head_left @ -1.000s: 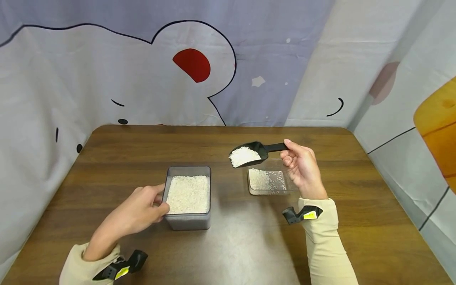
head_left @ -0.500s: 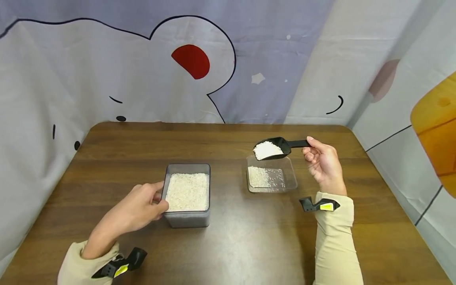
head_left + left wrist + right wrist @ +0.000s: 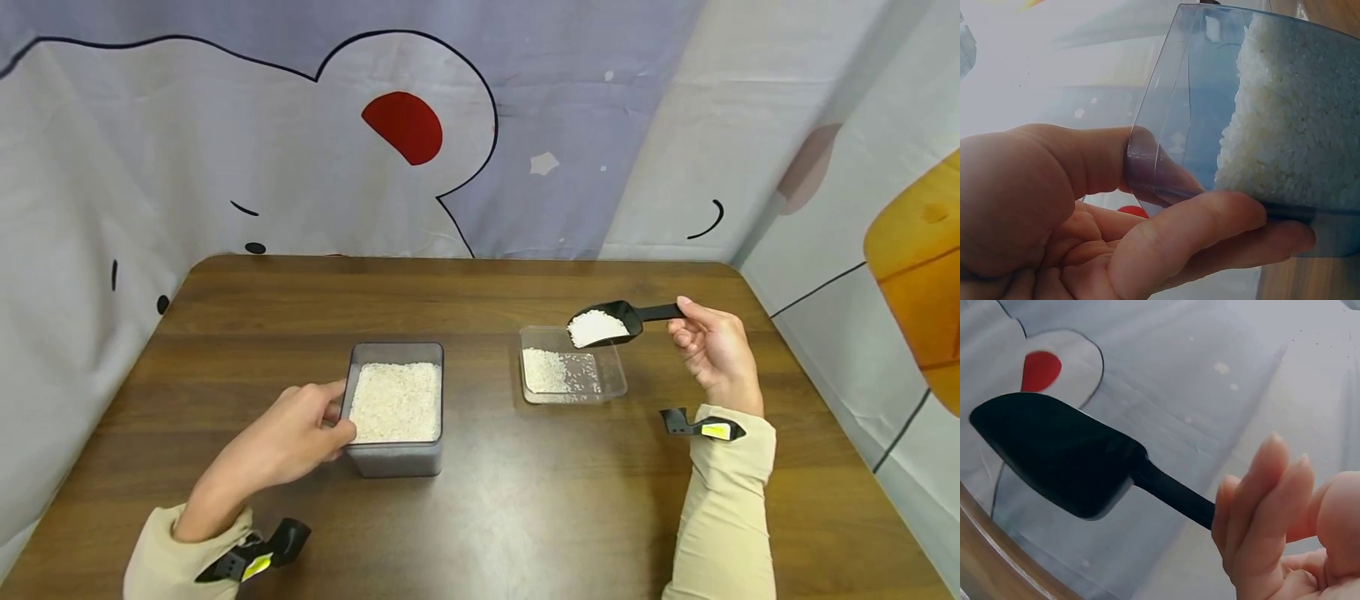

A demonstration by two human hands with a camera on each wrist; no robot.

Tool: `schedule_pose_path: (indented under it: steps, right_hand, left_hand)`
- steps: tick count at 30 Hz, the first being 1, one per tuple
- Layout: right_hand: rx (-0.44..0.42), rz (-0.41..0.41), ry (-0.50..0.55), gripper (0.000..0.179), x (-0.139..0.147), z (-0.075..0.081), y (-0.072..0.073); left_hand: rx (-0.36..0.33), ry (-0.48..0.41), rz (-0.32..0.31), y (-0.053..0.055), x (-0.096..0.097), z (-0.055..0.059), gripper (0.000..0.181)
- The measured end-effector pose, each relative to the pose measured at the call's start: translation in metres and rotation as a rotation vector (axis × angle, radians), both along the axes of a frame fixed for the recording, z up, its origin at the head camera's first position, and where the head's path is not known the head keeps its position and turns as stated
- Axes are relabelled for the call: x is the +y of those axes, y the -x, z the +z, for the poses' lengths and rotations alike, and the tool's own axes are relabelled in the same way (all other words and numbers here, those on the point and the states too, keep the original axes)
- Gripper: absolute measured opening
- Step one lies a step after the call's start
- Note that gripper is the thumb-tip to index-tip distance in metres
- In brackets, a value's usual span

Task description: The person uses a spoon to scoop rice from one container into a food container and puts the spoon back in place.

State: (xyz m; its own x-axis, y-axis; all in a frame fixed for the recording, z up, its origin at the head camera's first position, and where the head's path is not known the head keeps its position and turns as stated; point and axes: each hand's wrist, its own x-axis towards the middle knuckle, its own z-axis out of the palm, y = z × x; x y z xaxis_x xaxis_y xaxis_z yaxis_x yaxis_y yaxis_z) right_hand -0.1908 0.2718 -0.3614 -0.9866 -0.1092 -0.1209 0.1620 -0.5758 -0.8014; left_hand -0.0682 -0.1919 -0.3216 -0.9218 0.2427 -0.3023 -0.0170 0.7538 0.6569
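My right hand (image 3: 718, 354) pinches the end of the handle of a black scoop (image 3: 637, 323). White rice (image 3: 596, 327) fills the scoop's bowl, which is held over the back right corner of a shallow clear tray (image 3: 611, 385). Inside that tray, rice (image 3: 546, 371) lies thicker at the left and scattered at the right. My left hand (image 3: 285, 437) grips the left side of a deep grey see-through container (image 3: 397, 461), thumb and fingers around its wall. Rice (image 3: 1297, 119) nearly fills this container. In the right wrist view only the scoop's dark underside (image 3: 1054, 456) shows.
Both containers stand on a brown wooden table (image 3: 487, 533), with a gap between them. A printed curtain (image 3: 562, 125) hangs behind the table and along its right side. Each wrist wears a black camera mount (image 3: 705, 427).
My right hand has carried the loaded scoop rightward, from between the two containers to over the clear tray's back right. My left hand stays on the deep container.
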Motion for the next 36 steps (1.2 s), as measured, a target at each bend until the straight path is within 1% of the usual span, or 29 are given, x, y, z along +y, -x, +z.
schedule_pose_path:
  steps: [7,11,13,16,20,24,28,30,32,34,36]
  right_hand:
    - [0.011,0.003,-0.120,0.020,0.004,-0.001,-0.004]
    - [0.026,0.000,-0.226,0.017,0.001,0.002,-0.006]
    - [0.037,-0.005,-0.302,0.017,-0.003,0.005,-0.007]
    - [0.045,-0.030,-0.455,0.019,-0.011,0.009,-0.009]
    - [0.061,-0.084,-0.654,0.031,-0.021,0.016,-0.011]
    - [0.108,-0.092,-0.761,0.040,-0.027,0.022,-0.014]
    - [0.132,-0.088,-0.845,0.042,-0.029,0.026,-0.018]
    - [0.129,-0.107,-0.879,0.043,-0.031,0.028,-0.019]
    - [0.130,-0.130,-0.889,0.044,-0.032,0.029,-0.020]
    - [0.127,-0.150,-0.859,0.044,-0.034,0.031,-0.020]
    - [0.131,-0.153,-0.788,0.042,-0.034,0.033,-0.021]
  left_hand:
    - [0.007,-0.008,-0.008,0.000,0.000,0.000,0.064]
    - [0.012,-0.013,-0.006,0.000,0.000,0.000,0.063]
    - [0.013,-0.014,-0.005,0.000,0.001,0.000,0.063]
    - [0.010,-0.013,-0.006,0.000,0.001,0.000,0.063]
    - [0.007,-0.012,-0.007,0.000,0.000,0.000,0.063]
    - [0.011,-0.005,-0.013,0.000,0.000,0.001,0.064]
    - [0.020,0.004,-0.020,0.000,0.000,0.001,0.064]
    - [0.016,0.005,-0.019,0.000,0.000,0.001,0.064]
    - [0.010,0.002,-0.017,0.001,0.000,0.001,0.064]
    - [0.001,0.001,-0.013,0.000,0.000,0.001,0.064]
    - [-0.007,0.001,-0.010,0.000,-0.001,0.000,0.064]
